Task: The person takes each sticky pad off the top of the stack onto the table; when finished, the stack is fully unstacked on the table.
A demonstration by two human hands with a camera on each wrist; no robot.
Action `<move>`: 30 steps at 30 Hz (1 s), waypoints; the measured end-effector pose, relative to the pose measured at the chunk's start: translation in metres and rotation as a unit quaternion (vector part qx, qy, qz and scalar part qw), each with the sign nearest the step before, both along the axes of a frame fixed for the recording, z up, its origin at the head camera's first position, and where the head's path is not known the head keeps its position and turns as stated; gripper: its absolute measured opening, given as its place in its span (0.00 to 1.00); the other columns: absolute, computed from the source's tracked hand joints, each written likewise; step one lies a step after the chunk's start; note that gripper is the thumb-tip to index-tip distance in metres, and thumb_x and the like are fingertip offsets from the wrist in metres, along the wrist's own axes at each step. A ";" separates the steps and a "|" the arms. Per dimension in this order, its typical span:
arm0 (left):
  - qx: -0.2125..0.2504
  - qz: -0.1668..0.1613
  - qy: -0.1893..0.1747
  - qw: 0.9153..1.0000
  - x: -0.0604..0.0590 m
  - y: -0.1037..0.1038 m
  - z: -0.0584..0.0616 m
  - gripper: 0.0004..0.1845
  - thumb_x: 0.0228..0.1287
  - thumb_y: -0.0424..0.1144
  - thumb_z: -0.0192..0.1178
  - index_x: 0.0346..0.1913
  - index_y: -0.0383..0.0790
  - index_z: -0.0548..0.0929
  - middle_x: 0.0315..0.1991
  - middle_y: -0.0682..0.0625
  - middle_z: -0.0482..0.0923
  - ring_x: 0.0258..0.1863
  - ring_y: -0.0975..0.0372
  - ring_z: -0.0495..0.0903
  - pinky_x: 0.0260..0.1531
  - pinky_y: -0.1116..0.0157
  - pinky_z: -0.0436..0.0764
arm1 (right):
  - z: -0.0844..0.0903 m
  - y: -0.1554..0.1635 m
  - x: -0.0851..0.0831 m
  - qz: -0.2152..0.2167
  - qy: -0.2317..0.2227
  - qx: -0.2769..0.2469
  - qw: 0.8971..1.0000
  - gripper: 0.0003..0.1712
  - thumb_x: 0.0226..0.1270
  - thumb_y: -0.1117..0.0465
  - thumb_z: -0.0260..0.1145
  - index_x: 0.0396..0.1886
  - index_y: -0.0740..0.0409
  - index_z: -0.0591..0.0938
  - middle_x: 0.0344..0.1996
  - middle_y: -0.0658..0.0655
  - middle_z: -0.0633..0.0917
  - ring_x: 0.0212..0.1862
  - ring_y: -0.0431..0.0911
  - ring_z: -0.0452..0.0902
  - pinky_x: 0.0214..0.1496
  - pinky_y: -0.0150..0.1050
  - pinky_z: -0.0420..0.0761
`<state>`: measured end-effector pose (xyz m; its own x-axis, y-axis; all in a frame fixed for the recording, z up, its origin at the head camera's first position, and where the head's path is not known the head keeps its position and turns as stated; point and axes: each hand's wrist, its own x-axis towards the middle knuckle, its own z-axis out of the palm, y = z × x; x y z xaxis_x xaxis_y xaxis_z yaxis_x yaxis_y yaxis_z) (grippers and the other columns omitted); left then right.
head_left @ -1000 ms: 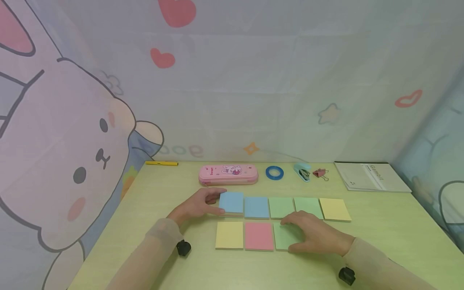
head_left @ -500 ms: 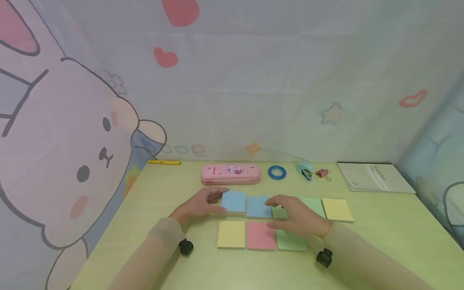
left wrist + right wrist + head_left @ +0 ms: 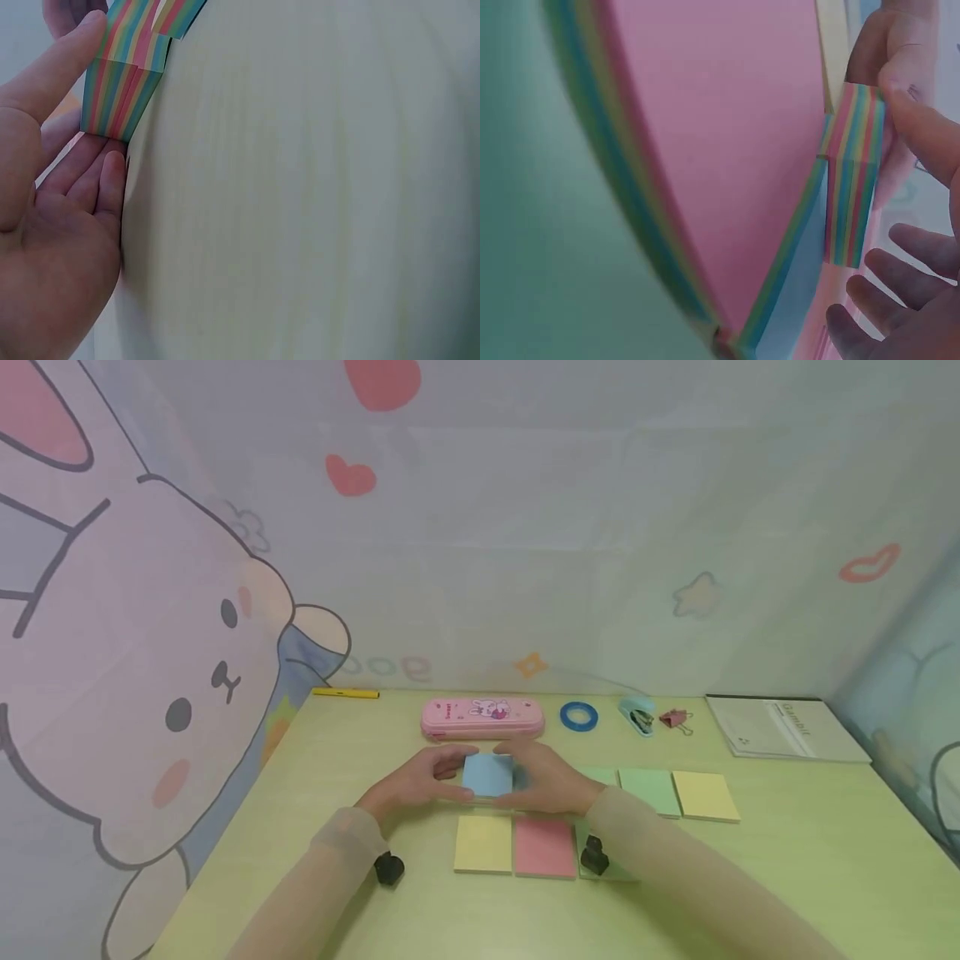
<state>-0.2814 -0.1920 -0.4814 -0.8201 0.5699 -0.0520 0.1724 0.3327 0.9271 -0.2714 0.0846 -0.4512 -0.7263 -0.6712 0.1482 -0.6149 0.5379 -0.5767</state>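
Note:
A stack of sticky note pads (image 3: 487,775), blue on top with striped edges, stands in the back row. My left hand (image 3: 416,781) holds its left side, thumb at the near edge and fingers at the far one. From the right, my right hand (image 3: 551,777) reaches round the stack with thumb and fingers spread. In the right wrist view its thumb is at the stack's upper corner, while the other fingertips (image 3: 877,259) look slightly apart from the stack. A second blue pad (image 3: 791,292) is mostly hidden under the right hand in the head view.
Pink (image 3: 545,847), yellow (image 3: 483,843) and green pads (image 3: 648,792) lie around, with another yellow pad (image 3: 706,795) at right. Behind are a pink pencil case (image 3: 482,718), blue tape roll (image 3: 579,717), small stapler (image 3: 637,717), binder clip (image 3: 674,718), notebook (image 3: 787,728) and yellow pen (image 3: 346,692).
My right hand has left the front green pad and moved left and back, over the second blue pad, to the stack. The left hand has stayed at the stack. The head view has shifted slightly.

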 end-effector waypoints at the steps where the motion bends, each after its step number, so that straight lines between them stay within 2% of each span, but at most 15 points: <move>1: 0.000 0.000 -0.002 1.000 0.000 0.000 0.000 0.41 0.65 0.37 0.76 0.78 0.38 0.68 0.77 0.43 0.69 0.77 0.48 0.67 0.77 0.50 0.66 | -0.002 -0.003 -0.001 -0.003 -0.005 0.006 1.000 0.46 0.62 0.45 0.80 0.72 0.62 0.74 0.68 0.58 0.79 0.67 0.53 0.75 0.71 0.52 0.77; 7: 0.000 0.000 -0.008 1.000 0.000 0.001 -0.003 0.44 0.63 0.37 0.77 0.79 0.39 0.66 0.78 0.44 0.67 0.78 0.49 0.66 0.78 0.51 0.66 | -0.007 -0.010 -0.003 -0.025 -0.028 0.025 0.999 0.49 0.59 0.47 0.82 0.74 0.63 0.72 0.66 0.57 0.80 0.61 0.49 0.76 0.64 0.48 0.81; 15: -0.011 0.005 -0.009 1.000 0.001 -0.002 0.000 0.47 0.58 0.36 0.80 0.79 0.38 0.67 0.79 0.44 0.65 0.79 0.47 0.63 0.78 0.52 0.65 | -0.008 0.004 -0.007 -0.044 -0.003 0.014 0.999 0.50 0.55 0.46 0.84 0.73 0.62 0.74 0.67 0.58 0.79 0.64 0.51 0.76 0.66 0.51 0.80; 18: -0.014 0.004 -0.008 1.000 -0.001 -0.002 0.000 0.47 0.59 0.36 0.80 0.79 0.39 0.67 0.79 0.44 0.65 0.79 0.47 0.63 0.78 0.53 0.64 | -0.006 0.022 -0.003 -0.054 0.000 0.001 0.999 0.49 0.55 0.46 0.84 0.72 0.61 0.75 0.67 0.58 0.80 0.65 0.51 0.76 0.68 0.51 0.79; 23: -0.018 0.006 -0.011 1.000 -0.001 -0.003 -0.003 0.48 0.59 0.38 0.80 0.80 0.39 0.67 0.80 0.45 0.65 0.79 0.46 0.63 0.78 0.52 0.64 | 0.002 0.068 0.016 -0.068 -0.018 -0.023 0.997 0.46 0.55 0.48 0.85 0.69 0.61 0.78 0.64 0.56 0.82 0.64 0.54 0.78 0.67 0.56 0.81; 27: -0.021 0.007 -0.011 1.000 0.000 -0.003 -0.004 0.48 0.59 0.39 0.80 0.80 0.40 0.66 0.80 0.45 0.64 0.79 0.46 0.64 0.78 0.51 0.64 | -0.001 0.114 0.030 -0.071 -0.025 -0.036 0.996 0.43 0.54 0.49 0.85 0.67 0.60 0.80 0.62 0.54 0.83 0.63 0.54 0.79 0.67 0.57 0.81; 30: -0.022 0.013 -0.012 1.000 0.000 -0.003 -0.004 0.48 0.59 0.40 0.80 0.80 0.41 0.67 0.80 0.46 0.65 0.78 0.46 0.65 0.78 0.51 0.64 | -0.008 0.147 0.041 -0.076 -0.011 -0.038 0.996 0.41 0.53 0.49 0.86 0.65 0.57 0.81 0.60 0.52 0.84 0.62 0.52 0.80 0.65 0.55 0.82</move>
